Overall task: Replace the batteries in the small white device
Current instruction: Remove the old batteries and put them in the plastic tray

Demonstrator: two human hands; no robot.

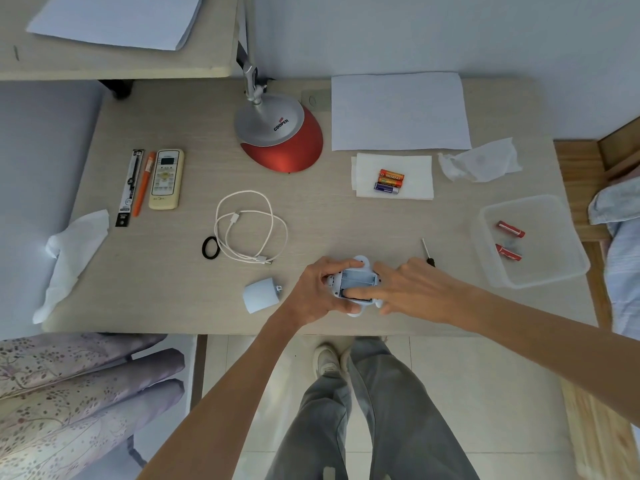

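Near the surface (304, 220) edge, my left hand (317, 289) grips the device (360, 278); my straight-fingered right hand (415, 292) should press squarely inside.

Far left on the wooden table (173, 289), a crumpled tissue (74, 258) draped over the edge. Just above it, three side by side: packaged pen refill (130, 187), orange pen (143, 183), cream air-conditioner remote (166, 179), face up. Centre back, a desk lamp (278, 133) on a red-and-silver base, "COOPER" printed on top. In front of that, a white charging cable (249, 226) in a loose coil, black hair tie (210, 248) just beside its left loop. Back right, a blank sheet of paper (398, 110) lying flat, a second crumpled tissue (479, 161) near its lower right corner. Top left, a paper stack (117, 19) on another surface. Lower left, floral bedding (69, 393).
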